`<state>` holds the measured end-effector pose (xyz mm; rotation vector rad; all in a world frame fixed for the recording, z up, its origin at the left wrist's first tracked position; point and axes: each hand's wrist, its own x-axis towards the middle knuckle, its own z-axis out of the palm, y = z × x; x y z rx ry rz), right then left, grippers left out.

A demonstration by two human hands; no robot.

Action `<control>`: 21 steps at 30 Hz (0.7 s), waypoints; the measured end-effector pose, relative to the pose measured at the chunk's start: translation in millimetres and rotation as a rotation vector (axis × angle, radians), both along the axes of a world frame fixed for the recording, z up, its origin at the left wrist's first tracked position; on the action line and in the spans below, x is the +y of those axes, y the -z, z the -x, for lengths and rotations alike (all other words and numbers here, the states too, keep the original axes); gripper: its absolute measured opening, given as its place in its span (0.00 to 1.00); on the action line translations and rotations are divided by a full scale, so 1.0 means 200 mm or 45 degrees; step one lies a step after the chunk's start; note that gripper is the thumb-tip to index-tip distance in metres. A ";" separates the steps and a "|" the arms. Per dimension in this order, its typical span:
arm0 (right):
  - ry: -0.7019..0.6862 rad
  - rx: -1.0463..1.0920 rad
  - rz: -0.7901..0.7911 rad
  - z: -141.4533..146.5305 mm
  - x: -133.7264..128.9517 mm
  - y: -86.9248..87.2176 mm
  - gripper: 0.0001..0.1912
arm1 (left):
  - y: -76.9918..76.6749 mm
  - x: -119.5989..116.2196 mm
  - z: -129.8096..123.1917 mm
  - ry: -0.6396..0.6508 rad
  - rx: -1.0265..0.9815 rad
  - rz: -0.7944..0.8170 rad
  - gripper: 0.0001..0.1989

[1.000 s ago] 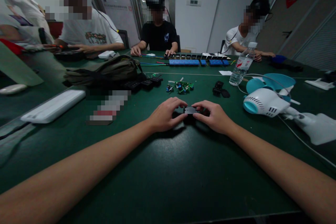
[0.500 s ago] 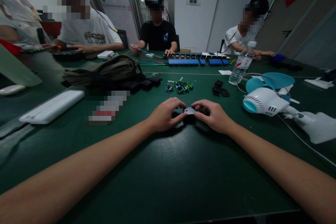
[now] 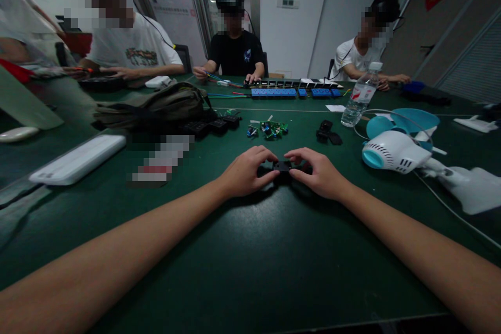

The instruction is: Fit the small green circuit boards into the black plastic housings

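The left hand [image 3: 248,172] and right hand [image 3: 323,173] hold a small black part [image 3: 282,168] between them at twelve o'clock. Its upper face changes from bright to dark, suggesting a tilt adjustment within the two-handed grip.

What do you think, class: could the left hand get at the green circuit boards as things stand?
Probably yes: the left hand is on the small dark part, but the green boards lie just beyond, with nothing visible between.
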<state>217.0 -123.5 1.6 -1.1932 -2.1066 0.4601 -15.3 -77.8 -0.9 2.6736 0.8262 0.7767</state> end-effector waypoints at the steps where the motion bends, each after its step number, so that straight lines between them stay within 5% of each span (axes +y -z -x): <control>1: -0.041 -0.005 -0.039 0.00 0.00 0.00 0.17 | 0.00 0.00 0.00 0.001 -0.006 0.005 0.12; 5: -0.161 -0.077 -0.132 0.00 0.00 0.01 0.16 | 0.00 0.00 0.00 0.002 -0.022 0.002 0.12; 21: -0.181 -0.112 -0.153 0.01 0.00 0.00 0.14 | 0.00 -0.01 0.00 0.043 -0.048 -0.088 0.08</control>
